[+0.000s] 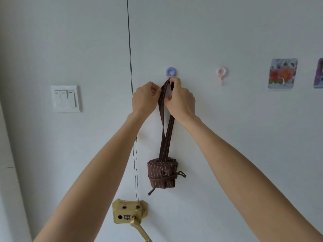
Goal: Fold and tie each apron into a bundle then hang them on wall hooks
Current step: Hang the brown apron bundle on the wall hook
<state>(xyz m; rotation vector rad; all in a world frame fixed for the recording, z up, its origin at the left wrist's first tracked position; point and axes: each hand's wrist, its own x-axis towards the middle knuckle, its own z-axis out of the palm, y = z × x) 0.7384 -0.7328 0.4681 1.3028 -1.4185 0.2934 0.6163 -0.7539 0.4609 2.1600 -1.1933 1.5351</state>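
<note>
**Two hands on one strap, right under the blue hook**

Three rocker keys sit in the white plastic wall switch [66,98] at the far left. Next to it a thin dark cord [129,49] runs down the pale wall to a brass-coloured metal winder box with a crank handle [129,214] low on the wall.

My left hand [144,98] pinches the left side of the brown pinstriped fabric strap loop [165,119] between thumb and fingertips. My right hand [180,100] curls round the right side of the same loop, fingers closed on it at the top, just below the blue ring-shaped wall hook [171,72]. Whether the loop is already over the hook's prong I cannot tell, my fingers cover that spot.

The rolled brown pinstriped apron bundle [162,173], tied round its middle with its own brown tie, hangs from the strap between my forearms, against the wall.

Further right are a pink ring-shaped wall hook [222,74], bare, then a square flower-print adhesive hook pad [282,73], and a purple one [319,74] cut off by the edge
</note>
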